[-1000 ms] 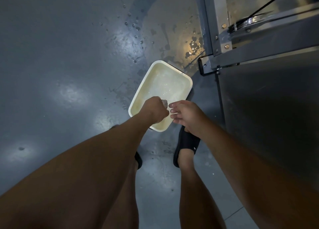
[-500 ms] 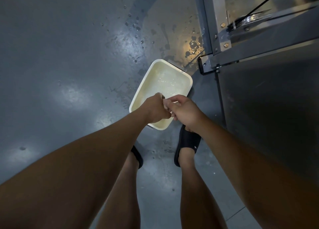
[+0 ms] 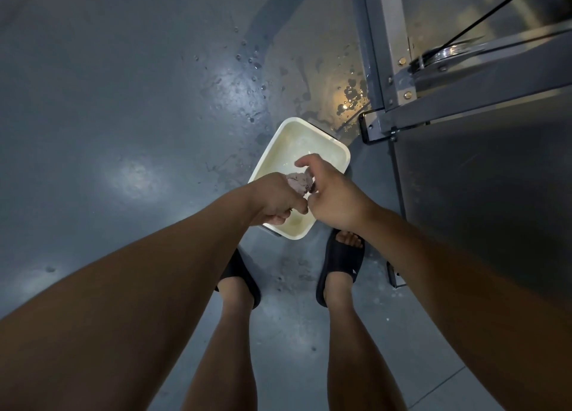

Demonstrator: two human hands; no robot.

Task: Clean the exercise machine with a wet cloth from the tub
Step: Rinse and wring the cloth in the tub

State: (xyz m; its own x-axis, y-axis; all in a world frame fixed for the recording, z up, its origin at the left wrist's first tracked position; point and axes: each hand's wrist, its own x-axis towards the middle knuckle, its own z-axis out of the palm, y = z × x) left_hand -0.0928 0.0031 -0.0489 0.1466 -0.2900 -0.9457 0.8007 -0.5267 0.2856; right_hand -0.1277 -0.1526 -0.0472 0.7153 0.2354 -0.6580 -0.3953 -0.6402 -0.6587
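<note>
A cream rectangular tub point(image 3: 312, 140) with water in it sits on the grey floor just ahead of my feet. Above its near half both hands meet around a bunched, wet, greyish-purple cloth point(image 3: 298, 182). My left hand point(image 3: 276, 200) grips the cloth's near side with curled fingers. My right hand point(image 3: 329, 194) holds the cloth's right side, its index finger raised over the tub. The exercise machine point(image 3: 476, 107), a grey metal frame with a dark panel, a pulley and a black cable, stands at the right.
Water drops and a puddle point(image 3: 351, 99) lie on the floor beyond the tub, beside the machine's foot bracket point(image 3: 371, 126). My two feet in black slides point(image 3: 340, 262) stand just behind the tub. Open grey floor spreads to the left.
My right hand has come from beside the left hand onto the cloth. The cloth, first hidden in my left fist, now shows bunched between both hands.
</note>
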